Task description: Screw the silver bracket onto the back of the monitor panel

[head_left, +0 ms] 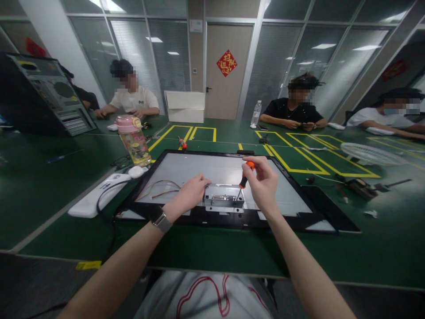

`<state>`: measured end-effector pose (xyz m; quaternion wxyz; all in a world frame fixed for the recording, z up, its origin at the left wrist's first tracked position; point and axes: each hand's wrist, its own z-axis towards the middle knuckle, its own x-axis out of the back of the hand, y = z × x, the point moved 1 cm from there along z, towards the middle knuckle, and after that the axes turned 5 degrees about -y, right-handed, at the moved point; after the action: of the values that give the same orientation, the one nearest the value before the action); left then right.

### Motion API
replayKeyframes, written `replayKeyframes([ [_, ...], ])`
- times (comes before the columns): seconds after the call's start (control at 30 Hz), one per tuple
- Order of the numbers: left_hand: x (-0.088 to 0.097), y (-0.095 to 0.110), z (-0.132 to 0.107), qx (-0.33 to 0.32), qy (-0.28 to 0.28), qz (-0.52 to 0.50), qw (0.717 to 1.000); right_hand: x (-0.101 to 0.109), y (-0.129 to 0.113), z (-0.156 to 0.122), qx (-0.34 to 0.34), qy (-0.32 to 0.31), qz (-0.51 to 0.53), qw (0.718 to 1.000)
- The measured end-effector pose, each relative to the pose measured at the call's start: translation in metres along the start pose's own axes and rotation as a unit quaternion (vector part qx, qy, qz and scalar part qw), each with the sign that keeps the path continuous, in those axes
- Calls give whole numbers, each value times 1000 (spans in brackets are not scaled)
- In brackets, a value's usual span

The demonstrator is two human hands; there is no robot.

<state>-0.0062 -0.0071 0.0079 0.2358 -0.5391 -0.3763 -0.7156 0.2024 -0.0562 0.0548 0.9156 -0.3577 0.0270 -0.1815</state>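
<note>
A screwdriver (244, 180) with an orange and black handle is gripped by the fingertips of my right hand (264, 186). Its shaft points down, with the tip at the right end of a metal bracket (223, 204). My left hand (192, 192), with a watch on the wrist, holds the bracket's left end between closed fingers. The bracket sits at the near edge of a flat display panel (195, 165) with a black frame, which lies back side up on the green table. Thin loose wires (162, 190) lie on the panel left of my left hand.
Left of the panel are a white power bank-like box (99, 195) with a black cable and a pink-lidded bottle (134, 141). A computer case (49, 95) stands far left. At right lie a black tool (361, 188) and a white fan grille (372, 153). Several people sit opposite.
</note>
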Motion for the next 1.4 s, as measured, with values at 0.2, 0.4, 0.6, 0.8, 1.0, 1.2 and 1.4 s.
replayKeyframes([
  [0.2, 1, 1, 0, 6, -1, -1, 1000, -2, -1, 1, 12, 12, 22, 1000],
  [0.4, 3, 3, 0, 9, -4, -2, 1000, -1, -5, 2, 1, 22, 14, 1000],
  [0.6, 3, 2, 0, 9, -12, 4, 1000, -1, -4, -1, -35, 4, 31, 999],
  [0.8, 1, 1, 0, 9, -4, 1, 1000, -1, -5, 1, -12, 1, 40, 999],
  [1.0, 2, 2, -1, 8, -9, 4, 1000, -1, 2, 2, -60, -38, 96, 993],
  [1.2, 3, 3, 0, 14, -16, 1, 1000, -2, 7, 3, -56, -25, 150, 987],
  [1.4, 6, 6, -2, 16, -18, 4, 1000, -1, 7, 2, -75, -29, 122, 989],
])
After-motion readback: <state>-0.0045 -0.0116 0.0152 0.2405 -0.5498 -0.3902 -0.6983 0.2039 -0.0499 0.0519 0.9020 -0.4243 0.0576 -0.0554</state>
